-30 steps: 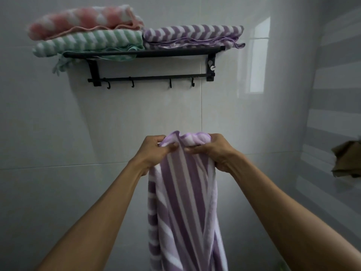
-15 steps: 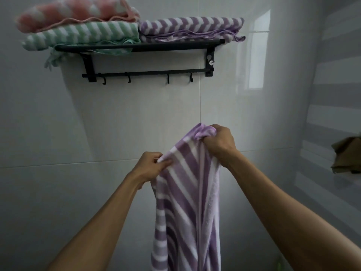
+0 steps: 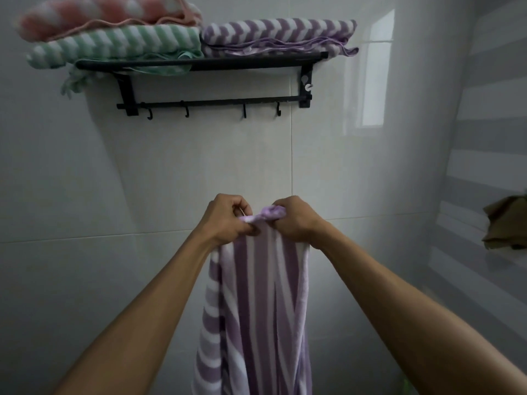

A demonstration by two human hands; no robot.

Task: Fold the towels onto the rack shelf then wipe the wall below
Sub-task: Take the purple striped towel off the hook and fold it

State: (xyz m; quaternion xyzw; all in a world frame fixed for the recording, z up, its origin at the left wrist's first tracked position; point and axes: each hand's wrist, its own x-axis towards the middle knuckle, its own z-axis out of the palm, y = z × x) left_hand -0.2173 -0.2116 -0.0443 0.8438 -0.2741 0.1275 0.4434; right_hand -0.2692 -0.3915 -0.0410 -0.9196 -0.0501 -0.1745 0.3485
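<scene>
The wall [image 3: 171, 172] is of large pale glossy tiles, and a black rack [image 3: 199, 63] is fixed high on it, with a rail of hooks [image 3: 186, 111] under the shelf. On the shelf three folded towels are already laid: a pink one [image 3: 94, 15] on top of a green one [image 3: 114, 42] at the left, and a purple one [image 3: 279, 31] just beside them at the right. A green corner hangs down over the front bar.

Well below the rack, a fourth towel [image 3: 256, 303], striped purple and white, is held up in front of the wall. Its top edge is bunched between the two hands, which are close together; the rest hangs straight down and out of view at the bottom. The left hand [image 3: 228, 220] is curled and pinches the top edge at the left, and the right hand [image 3: 296, 220] is curled round the bunched edge at the right.

The towel is judged to be soft, light and quite limp. No shape is kept by it, so it will sag wherever it is not held. It is fluffy, not slippery, so a light pinch is probably enough. For a clean fold, the two top corners should be taken, one in each hand, and the edge pulled flat between them.

A brown cloth [image 3: 504, 223] is seen at the right edge.
</scene>
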